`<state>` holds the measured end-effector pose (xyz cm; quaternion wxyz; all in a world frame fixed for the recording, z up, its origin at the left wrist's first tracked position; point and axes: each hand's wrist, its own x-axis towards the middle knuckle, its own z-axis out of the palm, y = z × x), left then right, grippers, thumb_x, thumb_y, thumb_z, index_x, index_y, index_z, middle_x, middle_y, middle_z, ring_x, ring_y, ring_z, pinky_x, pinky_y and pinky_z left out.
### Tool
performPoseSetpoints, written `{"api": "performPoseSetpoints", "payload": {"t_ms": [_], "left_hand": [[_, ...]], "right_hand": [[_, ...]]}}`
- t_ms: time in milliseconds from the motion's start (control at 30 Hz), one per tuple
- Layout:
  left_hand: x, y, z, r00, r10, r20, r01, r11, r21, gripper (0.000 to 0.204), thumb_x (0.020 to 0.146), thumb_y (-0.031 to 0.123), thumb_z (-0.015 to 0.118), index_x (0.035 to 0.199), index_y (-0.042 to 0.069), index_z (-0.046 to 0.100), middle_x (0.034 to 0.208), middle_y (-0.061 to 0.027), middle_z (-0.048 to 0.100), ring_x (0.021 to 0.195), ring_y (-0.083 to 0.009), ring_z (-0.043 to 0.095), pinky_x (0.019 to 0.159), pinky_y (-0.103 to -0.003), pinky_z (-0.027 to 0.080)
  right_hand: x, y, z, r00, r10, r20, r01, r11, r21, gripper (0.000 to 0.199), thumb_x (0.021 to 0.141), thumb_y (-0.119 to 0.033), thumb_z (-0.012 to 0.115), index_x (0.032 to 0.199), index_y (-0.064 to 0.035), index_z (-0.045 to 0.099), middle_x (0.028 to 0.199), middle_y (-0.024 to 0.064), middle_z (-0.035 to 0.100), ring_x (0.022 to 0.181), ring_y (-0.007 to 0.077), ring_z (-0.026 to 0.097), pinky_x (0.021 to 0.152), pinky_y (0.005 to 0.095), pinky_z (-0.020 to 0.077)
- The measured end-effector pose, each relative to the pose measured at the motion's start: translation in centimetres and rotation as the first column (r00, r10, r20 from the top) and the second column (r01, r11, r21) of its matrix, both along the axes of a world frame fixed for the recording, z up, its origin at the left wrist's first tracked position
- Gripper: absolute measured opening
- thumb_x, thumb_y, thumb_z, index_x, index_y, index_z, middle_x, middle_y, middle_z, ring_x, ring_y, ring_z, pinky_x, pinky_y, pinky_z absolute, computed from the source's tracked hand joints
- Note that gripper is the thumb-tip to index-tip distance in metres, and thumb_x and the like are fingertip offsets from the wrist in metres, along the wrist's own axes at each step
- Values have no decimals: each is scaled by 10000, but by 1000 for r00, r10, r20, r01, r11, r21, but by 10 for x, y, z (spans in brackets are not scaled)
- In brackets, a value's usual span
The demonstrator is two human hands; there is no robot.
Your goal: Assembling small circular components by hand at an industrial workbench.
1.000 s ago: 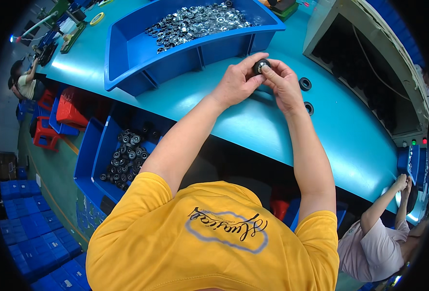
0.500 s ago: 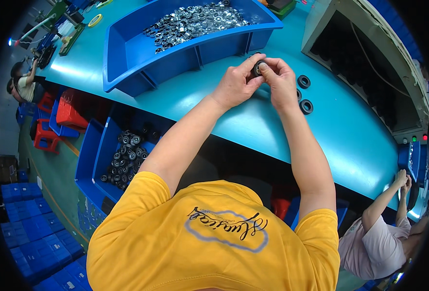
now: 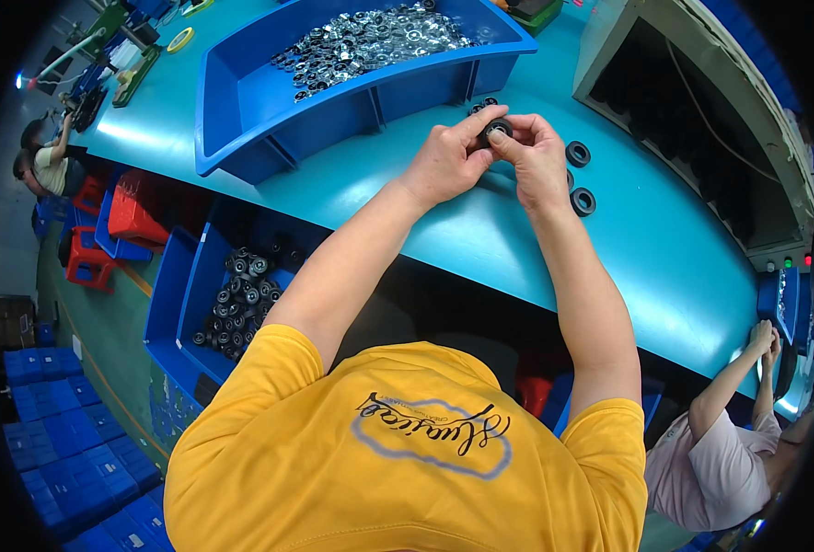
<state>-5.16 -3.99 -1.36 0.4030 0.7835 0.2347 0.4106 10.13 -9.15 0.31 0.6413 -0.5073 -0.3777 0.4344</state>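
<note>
Both of my hands meet over the table, in front of a blue bin, around a small black wheel (image 3: 495, 132) with a lighter centre. My left hand (image 3: 445, 163) grips its left side between thumb and forefinger. From the other side, my right hand (image 3: 537, 164) holds it too, the thumb pressed on its face. A few small metal hubs (image 3: 490, 102) lie just beyond my fingers, partly hidden. Close to the right hand rest several loose black rings (image 3: 583, 201), one of them partly covered by that hand.
The blue bin (image 3: 333, 109) at the back holds many shiny metal hubs (image 3: 379, 46). Below the table edge on the left, another blue bin (image 3: 186, 317) contains finished-looking black wheels (image 3: 239, 299). An open-fronted machine (image 3: 600, 55) stands at right. A co-worker (image 3: 724, 460) sits at lower right.
The black wheel has tilted and risen slightly in my fingers, and my hands have shifted a little. More of the metal hubs behind them now shows.
</note>
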Motion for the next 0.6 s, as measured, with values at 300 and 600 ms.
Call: {"api": "performPoseSetpoints", "payload": {"t_ms": [300, 600], "left_hand": [[-4, 3, 19, 986, -136, 99, 151, 974, -169, 530, 934, 77, 752, 1420, 77, 540, 1004, -37, 700, 905, -95, 673, 817, -275, 570], [-3, 0, 11, 998, -50, 27, 52, 995, -80, 468, 950, -28, 614, 1398, 87, 541, 944, -36, 716, 827, -104, 675, 724, -273, 563]], "right_hand": [[23, 2, 9, 872, 329, -362, -364, 931, -31, 289, 937, -115, 760, 1179, -10, 640, 1059, 54, 690, 941, 133, 686, 859, 292, 597], [18, 2, 14, 937, 248, -245, -278, 956, -98, 293, 874, -41, 790, 1125, 7, 648, 1008, 77, 707, 904, 157, 712, 846, 327, 615]]}}
